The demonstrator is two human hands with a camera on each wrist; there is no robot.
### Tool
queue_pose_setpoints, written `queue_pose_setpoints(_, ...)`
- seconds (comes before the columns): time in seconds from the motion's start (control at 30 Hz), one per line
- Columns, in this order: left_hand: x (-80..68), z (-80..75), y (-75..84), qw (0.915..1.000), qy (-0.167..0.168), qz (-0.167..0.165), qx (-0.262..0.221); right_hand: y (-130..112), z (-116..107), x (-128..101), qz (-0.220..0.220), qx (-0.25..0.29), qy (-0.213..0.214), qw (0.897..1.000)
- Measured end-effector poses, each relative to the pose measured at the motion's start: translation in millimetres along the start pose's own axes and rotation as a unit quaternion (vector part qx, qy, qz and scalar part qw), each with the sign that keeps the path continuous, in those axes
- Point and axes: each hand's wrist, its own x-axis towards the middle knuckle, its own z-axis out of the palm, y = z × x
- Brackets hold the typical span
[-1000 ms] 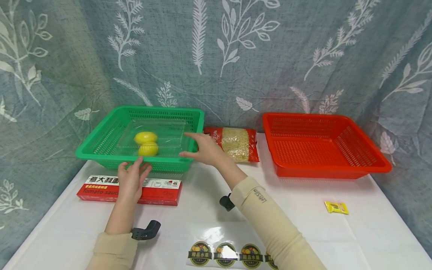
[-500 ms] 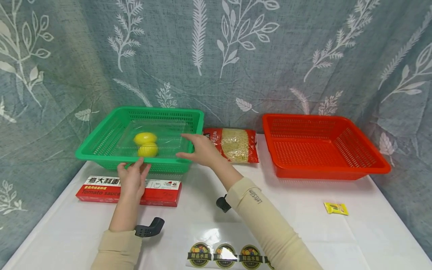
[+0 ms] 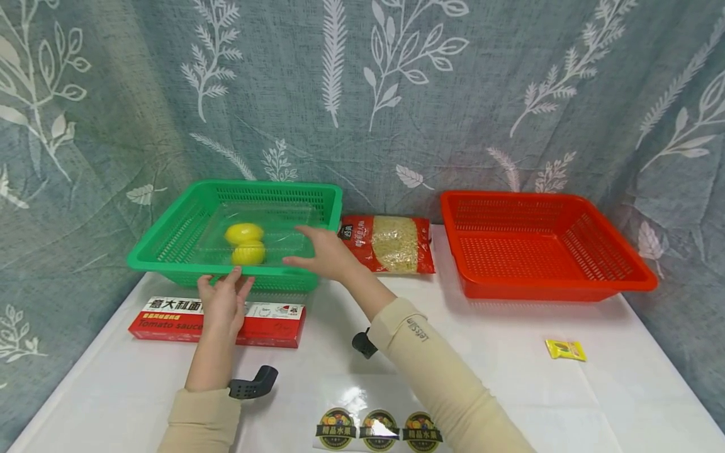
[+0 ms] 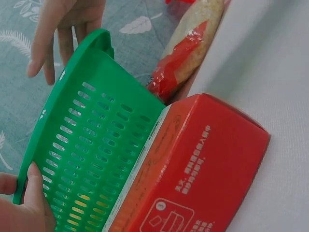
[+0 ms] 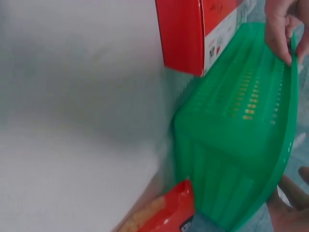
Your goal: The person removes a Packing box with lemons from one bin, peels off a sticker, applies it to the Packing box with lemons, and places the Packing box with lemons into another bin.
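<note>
A green basket point(image 3: 170, 267) stands at the left, with a clear plastic container point(image 3: 283, 220) and two lemons point(image 3: 244, 233) in it. My left hand point(image 3: 221, 305) is at the front rim; in the left wrist view its fingers point(image 4: 33, 188) pinch that rim. My right hand point(image 3: 325, 251) reaches over the basket's right front corner, thumb and fingers spread apart, nothing between them. Just in front of the basket, partly behind my left forearm, lies a red and white pasta box point(image 3: 266, 327).
A bag of pasta point(image 3: 391, 245) lies right of the green basket. Farther right stands a red basket point(image 3: 555, 292), a small yellow packet point(image 3: 565, 350) in front of it. A sheet of round stickers point(image 3: 379, 430) lies at the near edge, partly under my right sleeve.
My right hand has shifted a little to the left over the basket's corner, uncovering more of the pasta bag. My left hand stays at the front rim.
</note>
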Motion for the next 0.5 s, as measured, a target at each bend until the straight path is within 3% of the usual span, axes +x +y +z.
queue_pose_setpoints(0.27,-1.9,-1.7,0.2,1.0,-0.003,-0.002,-0.003,-22,18,5,0.041,-0.031,-0.014,0.999)
queue_pose_setpoints(0.5,-1.2,-4.5,-0.7,1.0,-0.005,-0.002,-0.002,-31,30,12,0.095,-0.038,0.008,0.995)
